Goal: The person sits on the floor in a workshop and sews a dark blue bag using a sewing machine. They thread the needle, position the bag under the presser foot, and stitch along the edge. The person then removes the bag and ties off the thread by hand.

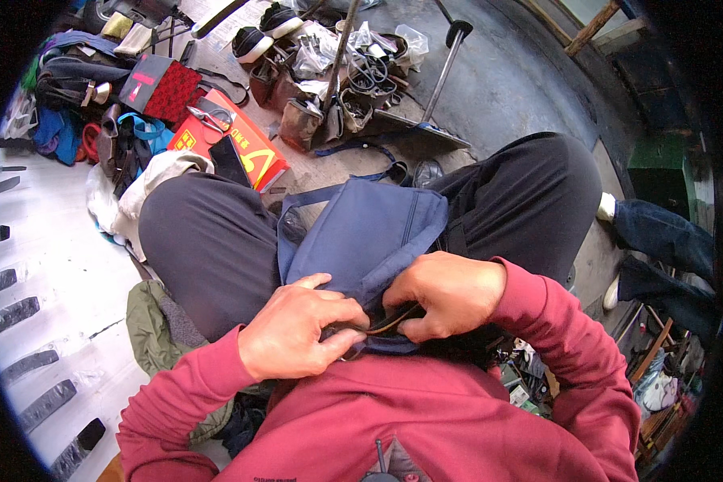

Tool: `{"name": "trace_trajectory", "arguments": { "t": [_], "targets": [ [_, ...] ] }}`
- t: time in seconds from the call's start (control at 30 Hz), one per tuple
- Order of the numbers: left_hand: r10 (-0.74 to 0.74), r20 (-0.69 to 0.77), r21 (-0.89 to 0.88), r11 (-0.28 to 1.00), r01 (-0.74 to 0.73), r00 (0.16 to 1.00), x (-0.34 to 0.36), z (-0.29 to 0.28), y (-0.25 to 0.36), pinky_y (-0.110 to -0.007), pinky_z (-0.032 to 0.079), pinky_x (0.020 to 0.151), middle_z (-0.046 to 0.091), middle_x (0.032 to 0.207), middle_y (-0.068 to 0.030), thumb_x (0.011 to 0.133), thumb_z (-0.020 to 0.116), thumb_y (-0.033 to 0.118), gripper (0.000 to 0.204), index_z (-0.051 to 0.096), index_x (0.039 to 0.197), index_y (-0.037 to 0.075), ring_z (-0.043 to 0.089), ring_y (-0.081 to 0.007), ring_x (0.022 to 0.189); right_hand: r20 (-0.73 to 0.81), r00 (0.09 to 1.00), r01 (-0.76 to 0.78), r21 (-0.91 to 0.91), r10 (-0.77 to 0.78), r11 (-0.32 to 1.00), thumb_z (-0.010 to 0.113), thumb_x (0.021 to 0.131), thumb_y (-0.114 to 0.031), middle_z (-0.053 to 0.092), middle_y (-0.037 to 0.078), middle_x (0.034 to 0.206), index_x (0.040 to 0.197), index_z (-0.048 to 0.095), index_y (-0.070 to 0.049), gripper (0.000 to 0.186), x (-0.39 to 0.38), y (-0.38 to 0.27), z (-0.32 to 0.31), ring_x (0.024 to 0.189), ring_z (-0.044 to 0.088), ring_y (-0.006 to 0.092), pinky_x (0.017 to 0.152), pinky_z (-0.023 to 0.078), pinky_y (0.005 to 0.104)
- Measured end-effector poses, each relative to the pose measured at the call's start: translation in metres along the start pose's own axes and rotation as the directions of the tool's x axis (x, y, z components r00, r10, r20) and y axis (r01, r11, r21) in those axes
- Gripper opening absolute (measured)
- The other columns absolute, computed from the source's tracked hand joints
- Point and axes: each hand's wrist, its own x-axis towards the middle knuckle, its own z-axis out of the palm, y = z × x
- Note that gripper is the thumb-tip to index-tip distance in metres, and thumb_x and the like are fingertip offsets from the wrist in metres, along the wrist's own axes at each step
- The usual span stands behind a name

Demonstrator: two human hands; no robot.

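A navy fabric bag (361, 229) with a strap and seams lies in my lap between my bent knees. My left hand (301, 329) grips its near edge, fingers curled over the opening and thumb low. My right hand (442, 297) pinches the same edge to the right, fingers partly hidden inside. Between the two hands runs a thin brown and dark edge (387, 325), possibly a zipper or binding; what exactly it is cannot be told.
A red-and-yellow box (261, 161) with scissors, a dark phone and bags (80, 88) lie front left. Footwear and tools (329, 64) pile ahead. A white surface (88, 305) holds dark strips at left. Another person's jeaned legs (659, 233) are at right, above scattered items.
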Motion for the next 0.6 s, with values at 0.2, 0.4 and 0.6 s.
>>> {"name": "trace_trajectory", "arguments": {
  "t": [0.2, 0.4, 0.6],
  "targets": [
    [-0.026, -0.021, -0.018, 1.0, 0.026, 0.999, -0.0003, -0.001, -0.0008, -0.057, 0.041, 0.111, 0.071, 0.083, -0.0096, 0.084, 0.072, 0.014, 0.014, 0.072, 0.096, 0.007, 0.07, -0.0333, 0.082, -0.176, 0.984, -0.042, -0.012, 0.04, 0.999, 0.069, 0.078, -0.016, 0.068, 0.022, 0.082, 0.096, 0.069, -0.001, 0.023, -0.0095, -0.0069, 0.0036, 0.076, 0.068, 0.0399, 0.068, 0.054, 0.0437],
    [0.0, -0.05, -0.003, 1.0, 0.0, 0.999, -0.0022, 0.0016, -0.002, -0.057, 0.042, 0.111, 0.071, 0.083, -0.0107, 0.084, 0.072, 0.014, 0.013, 0.071, 0.095, 0.007, 0.07, -0.034, 0.081, -0.216, 0.975, -0.011, 0.208, 0.057, 0.978, 0.074, 0.083, -0.011, 0.071, 0.018, 0.085, 0.095, 0.069, 0.0, 0.017, -0.0128, -0.0053, 0.0075, 0.079, 0.071, 0.0348, 0.072, 0.055, 0.0403],
    [0.006, -0.055, -0.002, 1.0, -0.006, 0.998, -0.002, 0.0031, -0.0023, -0.056, 0.042, 0.111, 0.071, 0.082, -0.0119, 0.085, 0.07, 0.016, 0.013, 0.071, 0.095, 0.008, 0.069, -0.0357, 0.08, -0.247, 0.966, 0.126, 0.184, -0.078, 0.975, 0.075, 0.088, -0.013, 0.072, 0.016, 0.085, 0.097, 0.07, 0.0, 0.017, -0.0102, -0.0006, 0.0068, 0.075, 0.069, 0.0315, 0.071, 0.053, 0.039]
  ]
}}
